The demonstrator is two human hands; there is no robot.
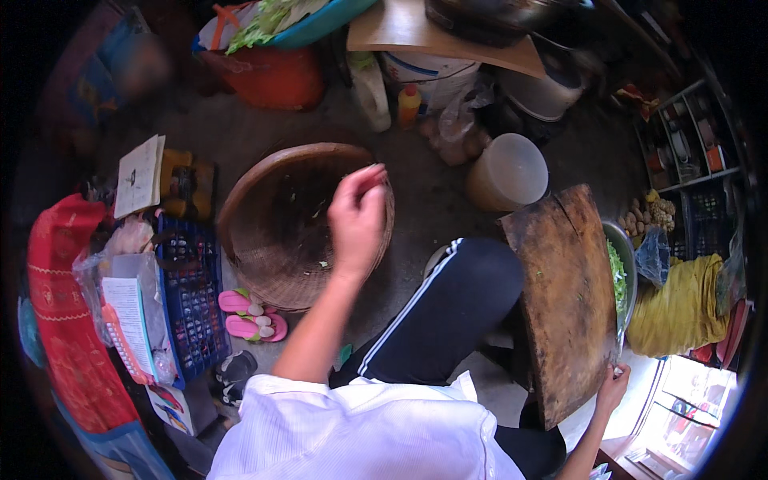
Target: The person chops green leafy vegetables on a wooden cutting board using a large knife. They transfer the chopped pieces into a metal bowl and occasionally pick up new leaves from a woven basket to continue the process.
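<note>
My left hand (358, 222), fingers curled and slightly blurred, is over the right side of a large round woven basket (282, 156); whether it holds anything is unclear. A few small pale scraps lie inside the basket. A worn wooden chopping board (564, 300) with tiny green bits lies to the right of my knee. By its lower right edge, my right hand (615, 381) is closed around a thin object, possibly a knife handle; the object is mostly hidden. Chopped greens (617, 279) fill part of a metal basin (629, 264) beyond the board.
Ahead of the board stands a lidded plastic bucket (516, 171). Leafy vegetables (264, 30) lie in a teal basin (327, 24) above a red tub (276, 78). Pink slippers (255, 318) and a blue plastic crate (192, 300) are at left. A yellow cloth (678, 306) is at right.
</note>
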